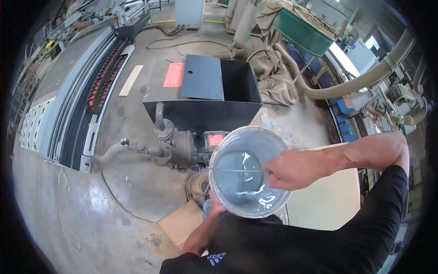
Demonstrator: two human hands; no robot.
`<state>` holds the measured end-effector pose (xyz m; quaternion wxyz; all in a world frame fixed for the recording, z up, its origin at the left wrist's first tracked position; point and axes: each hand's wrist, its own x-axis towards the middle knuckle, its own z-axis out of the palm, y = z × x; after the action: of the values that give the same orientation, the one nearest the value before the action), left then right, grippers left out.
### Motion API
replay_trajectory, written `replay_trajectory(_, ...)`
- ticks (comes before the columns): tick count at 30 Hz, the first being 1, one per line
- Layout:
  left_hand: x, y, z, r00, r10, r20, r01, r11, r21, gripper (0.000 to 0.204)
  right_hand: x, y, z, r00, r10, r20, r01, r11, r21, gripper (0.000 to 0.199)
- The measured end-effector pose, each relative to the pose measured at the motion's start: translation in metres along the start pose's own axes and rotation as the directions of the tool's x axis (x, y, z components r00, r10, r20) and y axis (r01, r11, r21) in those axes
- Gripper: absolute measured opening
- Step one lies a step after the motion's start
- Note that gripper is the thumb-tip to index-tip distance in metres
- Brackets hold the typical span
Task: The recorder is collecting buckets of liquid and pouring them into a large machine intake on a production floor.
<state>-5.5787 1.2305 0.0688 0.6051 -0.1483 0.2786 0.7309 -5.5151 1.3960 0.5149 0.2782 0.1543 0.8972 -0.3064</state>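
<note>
View from the head camera, looking down over a workshop floor. A translucent plastic bucket (248,171) sits in the near centre of the scene, tilted toward the camera, its inside coated with a grey, glossy liquid that pools toward the lower right of the base. The left hand (214,211) comes up from below and supports the bucket at its lower left rim; only a small part of the hand shows, so how far its fingers close round the wall cannot be told. The right hand (292,170) reaches in from the right across the bucket's rim, fingers drawn together in a pinch on a thin rod (237,170) that lies level across the mouth of the bucket from the left rim to the fingertips.

Just beyond the bucket, on the concrete floor (68,214), stands a grey pump unit (175,148) with pipe fittings and a hose leading left. Behind it is a dark open-topped metal tank (214,98), partly covered by a flat lid bearing a red label. A pale flat board (326,201) lies to the right of the bucket, under the right forearm, and a smaller tan board (180,223) lies on the floor at near left. A long machine bed (77,91) runs along the far left; a green bin (301,32) and a thick beige extraction hose (360,80) occupy the far right.
</note>
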Motion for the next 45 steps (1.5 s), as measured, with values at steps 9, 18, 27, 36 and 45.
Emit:
replay_trajectory(9, 0.069, 0.029, 0.100, 0.984, -0.166, 0.066, 0.167, 0.986, -0.013, 0.058, 0.009, 0.051, -0.053, 0.987, 0.151, -0.057, -0.157, 0.982, -0.105, 0.020)
replay_trajectory(18, 0.183, 0.001, 0.116, 0.999, 0.035, 0.036, -0.036, 0.999, 0.011, 0.059, 0.035, 0.135, -0.118, 0.997, 0.073, -0.016, -0.074, 0.990, -0.123, 0.027)
replay_trajectory(27, 0.274, -0.032, 0.076, 0.861, -0.361, 0.359, 0.459, 0.855, -0.243, 0.084, 0.083, 0.254, -0.189, 0.968, -0.249, 0.003, 0.242, 0.936, -0.254, 0.022)
replay_trajectory(36, 0.284, -0.021, 0.193, 0.938, -0.197, -0.284, 0.239, 0.963, 0.124, 0.088, 0.138, 0.365, -0.232, 0.951, -0.275, -0.143, 0.234, 0.940, -0.248, 0.024)
replay_trajectory(45, 0.281, -0.037, 0.219, 0.870, -0.204, -0.450, 0.246, 0.969, 0.036, 0.084, 0.170, 0.417, -0.248, 0.949, -0.288, -0.126, 0.260, 0.944, -0.201, 0.028)
